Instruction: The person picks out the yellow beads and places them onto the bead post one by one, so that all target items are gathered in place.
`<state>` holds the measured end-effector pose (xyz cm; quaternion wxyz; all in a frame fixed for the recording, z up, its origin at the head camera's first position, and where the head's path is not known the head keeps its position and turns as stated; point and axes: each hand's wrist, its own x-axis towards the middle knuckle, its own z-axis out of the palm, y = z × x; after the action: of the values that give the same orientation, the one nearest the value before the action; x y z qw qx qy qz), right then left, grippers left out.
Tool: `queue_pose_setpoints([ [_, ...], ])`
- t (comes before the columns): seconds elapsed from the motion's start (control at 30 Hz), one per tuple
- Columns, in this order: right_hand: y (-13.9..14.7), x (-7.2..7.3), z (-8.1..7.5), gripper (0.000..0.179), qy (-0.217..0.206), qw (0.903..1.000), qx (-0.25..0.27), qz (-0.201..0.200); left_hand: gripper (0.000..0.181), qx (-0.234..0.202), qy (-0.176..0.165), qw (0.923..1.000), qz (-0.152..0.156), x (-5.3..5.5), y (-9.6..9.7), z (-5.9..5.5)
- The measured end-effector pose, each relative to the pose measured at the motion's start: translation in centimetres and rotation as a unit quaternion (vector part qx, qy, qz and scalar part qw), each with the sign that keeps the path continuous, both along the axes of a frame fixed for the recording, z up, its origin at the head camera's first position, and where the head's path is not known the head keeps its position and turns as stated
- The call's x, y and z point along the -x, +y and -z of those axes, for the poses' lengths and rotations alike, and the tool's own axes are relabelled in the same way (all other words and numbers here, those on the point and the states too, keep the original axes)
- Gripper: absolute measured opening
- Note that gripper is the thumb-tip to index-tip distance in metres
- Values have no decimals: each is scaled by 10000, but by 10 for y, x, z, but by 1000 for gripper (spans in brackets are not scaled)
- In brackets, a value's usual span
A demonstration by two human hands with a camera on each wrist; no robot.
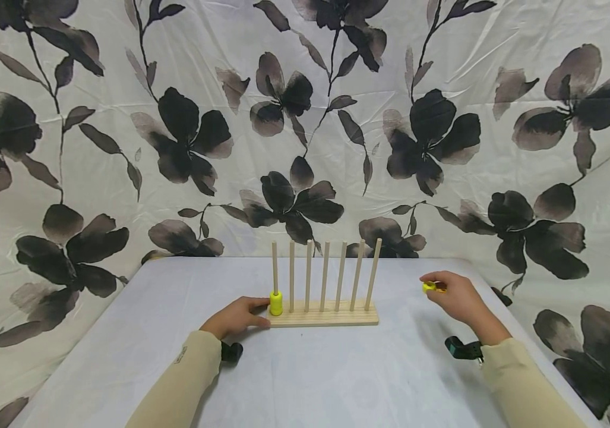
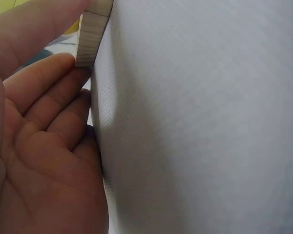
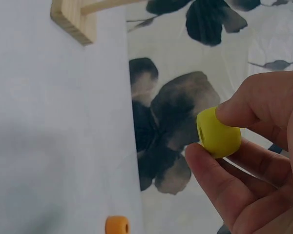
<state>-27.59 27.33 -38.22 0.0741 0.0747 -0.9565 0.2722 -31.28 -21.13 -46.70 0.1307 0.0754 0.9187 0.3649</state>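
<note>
A wooden peg rack (image 1: pixel 324 321) with several upright rods stands on the table. Yellow beads (image 1: pixel 276 304) are stacked on its leftmost rod. My left hand (image 1: pixel 237 316) grips the left end of the base between thumb and fingers; the left wrist view shows the hand (image 2: pixel 49 131) against the base's end (image 2: pixel 92 41). Off to the right of the rack, my right hand (image 1: pixel 457 297) pinches a yellow bead (image 3: pixel 219 132) between thumb and fingers, above the table. The bead's hole faces sideways in the right wrist view.
An orange bead (image 3: pixel 117 225) lies on the table below the right hand. White cloth covers the table (image 1: pixel 337 380). Behind it hangs a floral curtain (image 1: pixel 337 137), close to the table's far edge.
</note>
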Motion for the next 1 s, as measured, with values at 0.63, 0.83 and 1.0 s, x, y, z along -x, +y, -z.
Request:
queue_pose_setpoints([
  [0.63,-38,-5,-20,29,309,9959,74,-852,78,44,-64,9999,-99,1,1,2],
  [0.83,-47,-5,-25,26,450,9930,33,-1096,78,37,-101,9999,-112,1,1,1],
  [1.0,-54,-6,-30,25,623,9896,16,-1298,78,14,-91,9999,-94,1,1,1],
])
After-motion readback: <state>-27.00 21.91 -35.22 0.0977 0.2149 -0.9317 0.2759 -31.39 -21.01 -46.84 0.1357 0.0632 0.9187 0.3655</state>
